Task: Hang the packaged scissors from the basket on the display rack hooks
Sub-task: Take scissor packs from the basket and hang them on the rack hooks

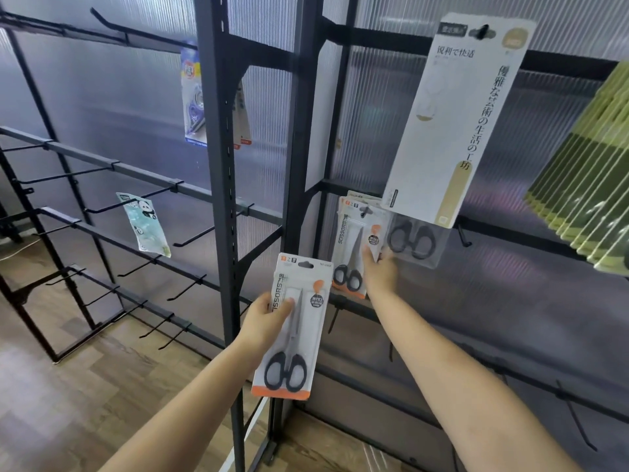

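Observation:
My left hand (267, 318) grips a packaged pair of black-handled scissors (296, 335) on a white and orange card, held upright in front of the rack's dark upright post. My right hand (379, 272) reaches further in and touches the lower right of the scissors packages (354, 247) hanging on a hook (365, 210); whether it grips them I cannot tell. Several cards are stacked on that hook. The basket is out of view.
A large white card with gold print (456, 117) hangs above, with clear-packed black scissors (413, 241) behind it. Yellow-green packs (592, 185) hang at the right. Bare hooks (190, 238) line the left rack, with a panda pack (144, 223) and tape packs (194, 97).

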